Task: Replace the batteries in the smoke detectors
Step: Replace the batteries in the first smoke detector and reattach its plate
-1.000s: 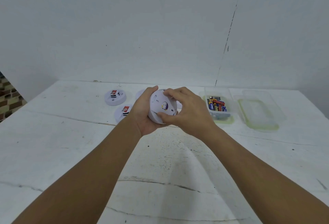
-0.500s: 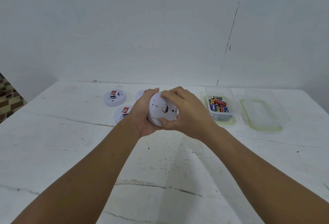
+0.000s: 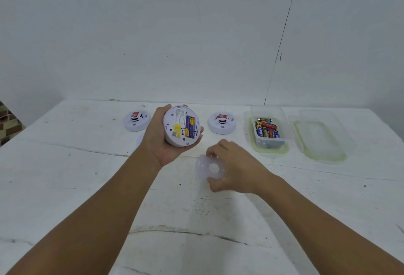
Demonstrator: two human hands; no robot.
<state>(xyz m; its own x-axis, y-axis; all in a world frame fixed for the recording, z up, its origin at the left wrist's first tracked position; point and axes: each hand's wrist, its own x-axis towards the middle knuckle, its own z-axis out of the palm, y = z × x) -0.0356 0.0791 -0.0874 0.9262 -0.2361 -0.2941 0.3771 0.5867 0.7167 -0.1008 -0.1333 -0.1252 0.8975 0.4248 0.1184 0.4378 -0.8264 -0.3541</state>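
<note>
Against a plain white wall stands the white, cracked desk [image 3: 65,187]; a dark crack runs down the wall; brown bricks show past the desk's left edge. Near the far edge sit two round white smoke detectors [image 3: 136,120] [image 3: 222,123], then a clear plastic box of batteries [image 3: 267,131] and its clear lid [image 3: 320,139] toward the far right corner; the near half of the desk is bare. The left hand [image 3: 162,141] holds up a round white smoke detector with its back open [image 3: 181,128], fingers curled round it; batteries show inside. The right hand [image 3: 235,168] pinches a round see-through cover plate [image 3: 210,168], low over the desk's middle.
</note>
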